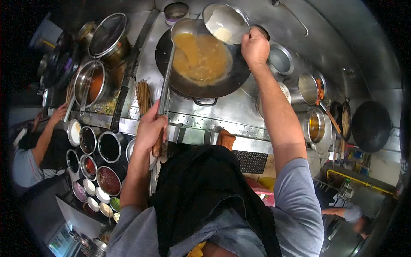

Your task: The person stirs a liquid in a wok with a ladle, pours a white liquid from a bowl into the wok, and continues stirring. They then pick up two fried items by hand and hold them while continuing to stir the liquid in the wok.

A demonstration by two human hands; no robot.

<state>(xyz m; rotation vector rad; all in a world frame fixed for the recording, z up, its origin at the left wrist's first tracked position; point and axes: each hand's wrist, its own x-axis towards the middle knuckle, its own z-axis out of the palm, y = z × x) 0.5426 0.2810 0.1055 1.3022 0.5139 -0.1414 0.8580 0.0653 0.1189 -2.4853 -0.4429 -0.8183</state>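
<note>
My left hand is wrapped around the wooden end of a long-handled ladle. The ladle's bowl is over the wok's far left side, with brown liquid in and around it. The black wok on the stove contains a thick, light-brown sauce. My right hand grips a metal bowl at its right side, tilted above the wok's far edge. Some off-white, pasty stuff clings inside that bowl. Exactly how my right fingers meet the bowl is partly hidden.
A bamboo brush stands left of the wok. Farther left are a pot of orange-red liquid and several sauce tubs. Metal pots line the right. A co-worker's hand is at far left; another person is lower right.
</note>
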